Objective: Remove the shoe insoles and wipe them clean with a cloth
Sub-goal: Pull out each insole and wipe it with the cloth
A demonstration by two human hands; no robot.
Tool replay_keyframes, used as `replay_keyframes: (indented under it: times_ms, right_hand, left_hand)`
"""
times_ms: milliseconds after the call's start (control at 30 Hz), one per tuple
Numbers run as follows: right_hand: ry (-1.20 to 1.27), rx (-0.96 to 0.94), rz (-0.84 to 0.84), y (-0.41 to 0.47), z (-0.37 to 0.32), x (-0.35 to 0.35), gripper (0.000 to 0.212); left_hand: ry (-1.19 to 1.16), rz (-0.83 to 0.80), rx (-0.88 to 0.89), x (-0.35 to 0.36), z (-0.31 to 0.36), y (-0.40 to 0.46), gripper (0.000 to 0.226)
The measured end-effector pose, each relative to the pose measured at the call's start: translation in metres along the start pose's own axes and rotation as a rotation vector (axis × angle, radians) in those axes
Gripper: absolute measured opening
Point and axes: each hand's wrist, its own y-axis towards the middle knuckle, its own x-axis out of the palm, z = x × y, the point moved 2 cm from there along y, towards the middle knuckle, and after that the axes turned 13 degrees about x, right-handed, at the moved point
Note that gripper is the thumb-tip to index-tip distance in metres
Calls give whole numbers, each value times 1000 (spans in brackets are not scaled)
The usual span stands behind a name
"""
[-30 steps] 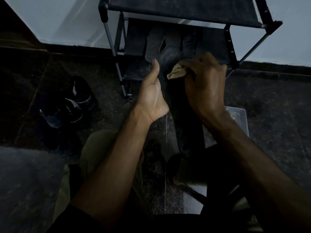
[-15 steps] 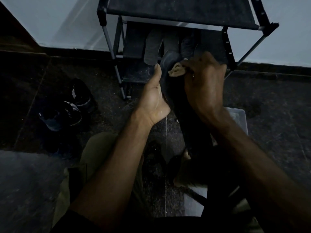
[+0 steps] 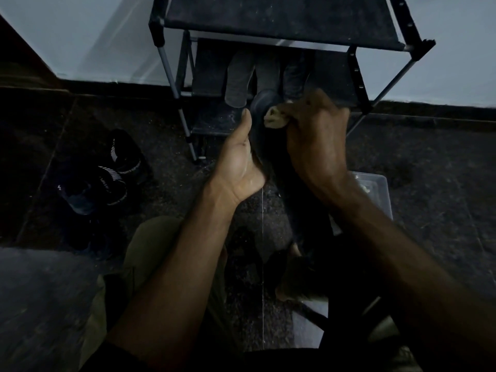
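Meanwhile, the left hand (image 3: pixel 237 167) held a dark insole (image 3: pixel 259 124) upright between the two hands, thumb laid along its left edge and fingers hidden behind it, while the right hand (image 3: pixel 316 140) had its fingers curled tight round a bunched tan cloth (image 3: pixel 275 120) pressed against the insole's upper end. Just behind stood a black shoe rack (image 3: pixel 281 22) with two more grey insoles (image 3: pixel 239 79) lying on its lower shelf, and a pair of dark shoes (image 3: pixel 107 175) sat on the floor well to the left.
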Motion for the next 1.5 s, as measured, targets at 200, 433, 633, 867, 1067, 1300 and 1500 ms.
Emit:
replay_keyframes:
  times_ms: [200, 433, 633, 867, 1067, 1300, 1500]
  right_hand:
    - [-30, -200, -86, -39, -17, 1, 28]
    - [9, 51, 10, 10, 3, -5, 37]
    - [-12, -191, -81, -36, -24, 2, 32]
    - [-91, 32, 11, 0, 5, -8, 30]
    - [-80, -138, -43, -24, -18, 2, 27]
    - [-126, -13, 11, -6, 3, -8, 30]
    - [-101, -67, 8, -4, -15, -2, 31]
  left_hand:
    - [16, 25, -36, -7, 2, -2, 59]
    - [23, 7, -7, 3, -3, -1, 49]
    - [40, 41, -46, -6, 5, -3, 61]
    - [81, 17, -28, 5, 1, -3, 48]
    - [48, 46, -29, -5, 3, -1, 53]
    - [82, 39, -28, 3, 0, -3, 47]
    - [93, 65, -18, 0, 2, -1, 42]
